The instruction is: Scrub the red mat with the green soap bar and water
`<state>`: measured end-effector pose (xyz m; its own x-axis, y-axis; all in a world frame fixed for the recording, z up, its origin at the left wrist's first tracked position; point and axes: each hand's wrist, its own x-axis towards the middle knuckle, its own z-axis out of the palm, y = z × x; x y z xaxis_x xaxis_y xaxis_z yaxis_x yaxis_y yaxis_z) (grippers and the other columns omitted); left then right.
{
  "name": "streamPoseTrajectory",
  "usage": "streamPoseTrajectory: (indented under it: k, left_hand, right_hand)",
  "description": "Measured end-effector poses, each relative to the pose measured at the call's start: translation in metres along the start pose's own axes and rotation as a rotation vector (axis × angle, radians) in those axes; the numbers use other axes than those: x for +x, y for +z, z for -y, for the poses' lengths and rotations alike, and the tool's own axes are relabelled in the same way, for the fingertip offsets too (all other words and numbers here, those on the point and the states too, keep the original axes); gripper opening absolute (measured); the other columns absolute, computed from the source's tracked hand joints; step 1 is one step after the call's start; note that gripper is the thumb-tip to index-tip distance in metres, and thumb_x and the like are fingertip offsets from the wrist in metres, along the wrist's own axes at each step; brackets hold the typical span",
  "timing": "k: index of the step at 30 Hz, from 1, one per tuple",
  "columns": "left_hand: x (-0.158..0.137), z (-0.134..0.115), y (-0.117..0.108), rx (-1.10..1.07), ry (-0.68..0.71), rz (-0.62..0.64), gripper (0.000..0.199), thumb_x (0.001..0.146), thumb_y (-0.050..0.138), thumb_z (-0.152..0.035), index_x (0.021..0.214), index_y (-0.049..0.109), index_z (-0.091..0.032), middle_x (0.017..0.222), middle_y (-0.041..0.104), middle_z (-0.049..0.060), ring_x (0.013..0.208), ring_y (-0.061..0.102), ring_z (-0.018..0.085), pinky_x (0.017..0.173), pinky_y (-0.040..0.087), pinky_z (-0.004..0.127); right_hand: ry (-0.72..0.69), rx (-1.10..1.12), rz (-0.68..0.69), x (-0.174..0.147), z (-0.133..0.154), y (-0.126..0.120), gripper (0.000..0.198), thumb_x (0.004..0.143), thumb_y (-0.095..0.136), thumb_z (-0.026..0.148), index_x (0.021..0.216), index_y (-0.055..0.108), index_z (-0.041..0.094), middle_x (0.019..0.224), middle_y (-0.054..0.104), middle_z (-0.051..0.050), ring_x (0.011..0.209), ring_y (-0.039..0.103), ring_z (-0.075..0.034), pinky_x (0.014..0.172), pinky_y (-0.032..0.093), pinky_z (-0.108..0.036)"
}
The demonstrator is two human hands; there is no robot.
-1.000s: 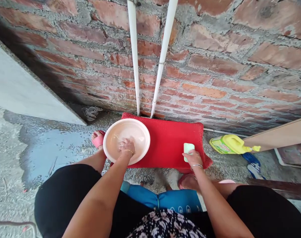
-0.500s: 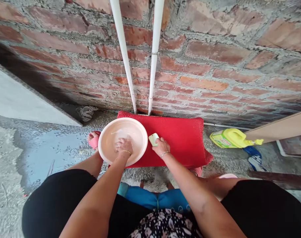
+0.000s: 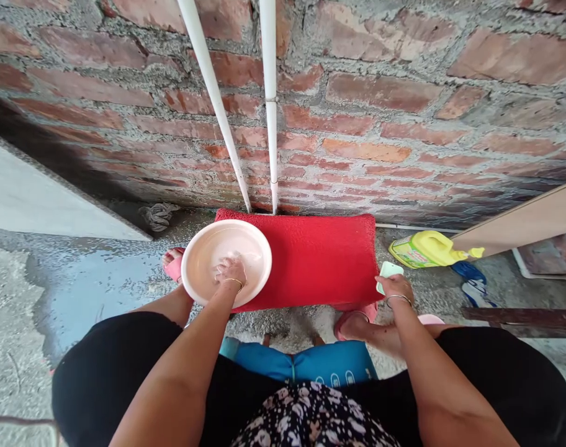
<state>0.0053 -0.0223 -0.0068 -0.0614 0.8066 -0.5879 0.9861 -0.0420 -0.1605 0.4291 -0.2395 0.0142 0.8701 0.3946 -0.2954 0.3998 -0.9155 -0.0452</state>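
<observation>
The right hand (image 3: 398,288) grips a green block (image 3: 391,270) at the red cloth's (image 3: 323,261) right edge; the left hand (image 3: 231,269), fingers spread, is in the basin (image 3: 202,251) on it. Work looks under way; what remains cannot be told.

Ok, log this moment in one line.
left hand: inside pale basin | right hand: holding pale green block by red cloth's right end | yellow jug: on floor

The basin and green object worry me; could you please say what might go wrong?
The basin appears to overhang the left edge of the red cloth, so pressure from the left hand inside might tip it. The green object in the right hand, beyond the cloth's right edge, could drop if it slips.
</observation>
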Motion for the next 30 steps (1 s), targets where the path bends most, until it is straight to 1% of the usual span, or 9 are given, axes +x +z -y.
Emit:
streamPoseTrajectory:
  k: [3, 6, 10, 13, 16, 19, 22, 27, 30]
  left_hand:
    - [-0.003, 0.000, -0.002, 0.000, -0.001, -0.006, 0.106, 0.062, 0.072, -0.030, 0.147, 0.008, -0.029, 0.146, 0.018, 0.025, 0.125, 0.032, 0.046, 0.080, 0.045, 0.056]
    - [-0.003, 0.001, -0.002, -0.001, 0.003, 0.006, 0.106, 0.062, 0.071, -0.031, 0.147, 0.008, -0.028, 0.147, 0.017, 0.025, 0.125, 0.030, 0.049, 0.079, 0.045, 0.057]
    - [-0.001, 0.002, 0.001, -0.009, 0.007, 0.001, 0.113, 0.058, 0.074, -0.034, 0.147, 0.005, -0.029, 0.147, 0.016, 0.026, 0.126, 0.029, 0.050, 0.079, 0.045, 0.057]
    - [0.001, 0.002, 0.003, 0.009, 0.002, -0.015, 0.114, 0.057, 0.075, -0.035, 0.147, 0.006, -0.029, 0.146, 0.017, 0.026, 0.125, 0.030, 0.051, 0.078, 0.044, 0.058]
    - [0.003, 0.003, 0.005, -0.005, 0.006, -0.036, 0.108, 0.058, 0.074, -0.036, 0.146, 0.012, -0.028, 0.146, 0.017, 0.026, 0.124, 0.030, 0.052, 0.078, 0.043, 0.060]
    - [0.005, 0.002, 0.006, -0.024, 0.021, -0.048, 0.104, 0.060, 0.072, -0.037, 0.146, 0.013, -0.028, 0.145, 0.018, 0.026, 0.124, 0.031, 0.050, 0.079, 0.042, 0.060]
    - [0.006, 0.001, 0.007, -0.026, 0.003, -0.040, 0.111, 0.058, 0.074, -0.038, 0.147, 0.009, -0.027, 0.146, 0.017, 0.027, 0.126, 0.029, 0.052, 0.079, 0.041, 0.060]
    - [0.008, 0.000, 0.008, 0.002, -0.008, -0.060, 0.111, 0.055, 0.076, -0.037, 0.146, 0.013, -0.027, 0.145, 0.019, 0.026, 0.126, 0.031, 0.050, 0.081, 0.041, 0.059]
    - [0.008, -0.001, 0.007, 0.003, -0.009, -0.051, 0.109, 0.056, 0.075, -0.036, 0.146, 0.014, -0.027, 0.146, 0.019, 0.026, 0.126, 0.032, 0.049, 0.081, 0.042, 0.058]
  right_hand:
    - [-0.076, 0.063, 0.101, -0.032, 0.035, 0.010, 0.041, 0.069, 0.062, 0.057, 0.088, 0.065, 0.021, 0.093, 0.064, -0.011, 0.083, 0.061, -0.022, 0.066, 0.041, -0.030]
    - [-0.277, 0.078, 0.206, -0.083, 0.094, 0.031, 0.039, 0.067, 0.063, 0.059, 0.085, 0.064, 0.024, 0.091, 0.064, -0.005, 0.083, 0.060, -0.019, 0.066, 0.039, -0.026]
    - [-0.457, 0.056, 0.377, -0.155, 0.163, 0.062, 0.039, 0.066, 0.064, 0.061, 0.083, 0.063, 0.026, 0.089, 0.062, 0.000, 0.076, 0.058, -0.015, 0.061, 0.036, -0.023]
    - [-0.586, -0.012, 0.453, -0.192, 0.192, 0.077, 0.040, 0.064, 0.066, 0.060, 0.086, 0.062, 0.026, 0.094, 0.060, 0.001, 0.076, 0.057, -0.013, 0.062, 0.035, -0.023]
    - [-0.725, -0.082, 0.469, -0.206, 0.202, 0.083, 0.041, 0.065, 0.068, 0.055, 0.093, 0.062, 0.026, 0.102, 0.057, -0.001, 0.080, 0.057, -0.015, 0.066, 0.036, -0.024]
    - [-0.814, -0.141, 0.413, -0.195, 0.191, 0.079, 0.041, 0.067, 0.067, 0.049, 0.100, 0.061, 0.025, 0.108, 0.055, -0.004, 0.087, 0.057, -0.018, 0.070, 0.038, -0.027]
    - [-0.761, -0.178, 0.319, -0.162, 0.157, 0.067, 0.038, 0.068, 0.064, 0.046, 0.100, 0.061, 0.025, 0.107, 0.055, -0.004, 0.090, 0.057, -0.019, 0.071, 0.038, -0.027]
    - [-0.351, -0.142, 0.243, -0.079, 0.062, 0.034, 0.038, 0.069, 0.060, 0.051, 0.095, 0.063, 0.022, 0.102, 0.057, -0.005, 0.083, 0.059, -0.018, 0.066, 0.038, -0.027]
    - [-0.109, -0.074, 0.229, -0.042, 0.015, 0.017, 0.041, 0.069, 0.061, 0.053, 0.093, 0.063, 0.020, 0.097, 0.061, -0.008, 0.083, 0.060, -0.020, 0.066, 0.039, -0.028]
